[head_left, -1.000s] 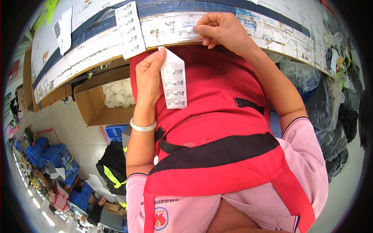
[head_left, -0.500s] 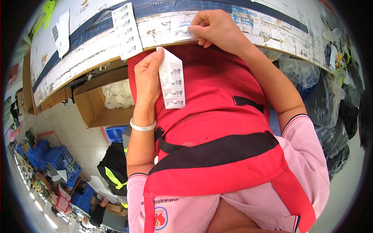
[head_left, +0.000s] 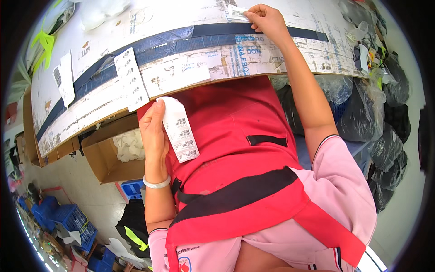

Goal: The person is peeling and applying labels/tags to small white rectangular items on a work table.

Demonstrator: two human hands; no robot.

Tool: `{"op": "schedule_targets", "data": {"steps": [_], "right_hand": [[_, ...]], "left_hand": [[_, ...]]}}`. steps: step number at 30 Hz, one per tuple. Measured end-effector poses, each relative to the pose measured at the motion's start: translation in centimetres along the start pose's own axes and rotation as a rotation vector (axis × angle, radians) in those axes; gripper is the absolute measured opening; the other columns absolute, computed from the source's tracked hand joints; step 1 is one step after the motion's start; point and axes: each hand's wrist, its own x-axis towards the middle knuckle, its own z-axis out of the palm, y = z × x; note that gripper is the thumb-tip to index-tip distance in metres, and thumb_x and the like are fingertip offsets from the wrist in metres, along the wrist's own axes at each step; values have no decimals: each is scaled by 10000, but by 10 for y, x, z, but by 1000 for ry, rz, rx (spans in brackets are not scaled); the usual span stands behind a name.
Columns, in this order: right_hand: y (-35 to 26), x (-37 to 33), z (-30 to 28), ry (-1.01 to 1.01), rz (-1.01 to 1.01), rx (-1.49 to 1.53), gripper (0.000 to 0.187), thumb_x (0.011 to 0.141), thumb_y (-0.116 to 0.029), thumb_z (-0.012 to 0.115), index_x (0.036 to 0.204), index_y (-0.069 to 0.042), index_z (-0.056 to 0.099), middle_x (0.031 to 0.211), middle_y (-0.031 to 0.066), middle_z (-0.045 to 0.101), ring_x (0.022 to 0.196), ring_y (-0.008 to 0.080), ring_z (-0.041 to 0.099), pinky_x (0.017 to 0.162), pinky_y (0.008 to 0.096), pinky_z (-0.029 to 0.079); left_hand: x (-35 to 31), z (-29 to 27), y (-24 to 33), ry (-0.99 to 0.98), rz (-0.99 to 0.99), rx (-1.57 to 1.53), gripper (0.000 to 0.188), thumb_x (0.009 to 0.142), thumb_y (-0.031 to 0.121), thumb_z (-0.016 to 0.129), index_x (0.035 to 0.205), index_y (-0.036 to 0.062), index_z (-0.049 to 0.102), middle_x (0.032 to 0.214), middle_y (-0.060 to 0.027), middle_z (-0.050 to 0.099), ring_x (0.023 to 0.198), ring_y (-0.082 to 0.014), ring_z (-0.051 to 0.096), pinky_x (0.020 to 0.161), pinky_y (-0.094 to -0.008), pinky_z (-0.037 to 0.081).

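My left hand (head_left: 154, 131) pinches the top of a strip of barcode labels (head_left: 181, 136), which hangs in front of my red apron (head_left: 235, 131). Out over the far part of the white worktable (head_left: 176, 75), my right hand (head_left: 267, 21) grips a small white barcode label (head_left: 237, 12) between thumb and fingertips. The label's free end points left. Whether it touches the surface I cannot tell. A longer sheet of barcode labels (head_left: 130, 79) lies across the table's near edge, left of centre. Farther left rests another white label strip (head_left: 66, 79).
Dark blue tape (head_left: 217, 31) runs across the worn table. Below its left side stands a cardboard box (head_left: 102, 156) with crumpled white paper (head_left: 129, 145). Plastic-wrapped dark bundles (head_left: 362, 113) crowd the right. A blue crate (head_left: 74, 222) sits on the left, and white plastic bags (head_left: 102, 11) lie at the back.
My right hand has moved from the near edge to farther across the table, carrying the label. My left hand still holds its strip. The whole view has shifted, showing more of the tabletop.
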Motion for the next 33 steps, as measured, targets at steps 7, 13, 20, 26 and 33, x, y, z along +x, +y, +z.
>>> {"op": "schedule_targets", "data": {"steps": [7, 13, 20, 26, 33], "right_hand": [[-29, -8, 10, 133, 92, -641, 453, 764, -239, 724, 1139, -71, 533, 867, 162, 665, 833, 346, 641, 752, 411, 503], [-90, -119, 65, -452, -7, 102, 190, 856, -216, 694, 924, -40, 678, 742, -7, 628, 652, 68, 564, 593, 229, 466], [-100, -167, 109, -866, 295, 490, 148, 902, -153, 649, 912, -6, 664, 776, 14, 639, 659, 63, 584, 569, 206, 475], [-100, -169, 106, -776, 253, 588, 146, 917, -120, 627, 922, 25, 641, 762, 40, 634, 656, 79, 584, 590, 223, 488], [-97, -168, 110, -585, 144, 569, 125, 909, -115, 632, 940, 5, 645, 785, 32, 635, 685, 77, 587, 618, 225, 496]], "left_hand": [[-7, -4, 3, 23, 18, -48, 265, 968, 227, 570, 966, -12, 683, 838, -47, 689, 698, -84, 620, 624, -215, 480], [-8, 2, 6, 77, 91, -41, 256, 962, 217, 583, 914, -8, 695, 795, -28, 679, 670, -63, 589, 600, -202, 448], [-12, 4, 9, 3, 308, 75, 239, 954, 162, 594, 1116, -4, 652, 941, -13, 655, 784, -52, 564, 676, -197, 453], [-23, -8, 31, -292, 194, 488, 290, 842, 63, 706, 1118, -10, 656, 1001, -41, 655, 866, -80, 586, 750, -228, 482], [-20, -4, 27, -306, -12, 507, 235, 820, 75, 738, 1023, -29, 682, 849, -19, 666, 745, -59, 580, 637, -211, 469]]}}
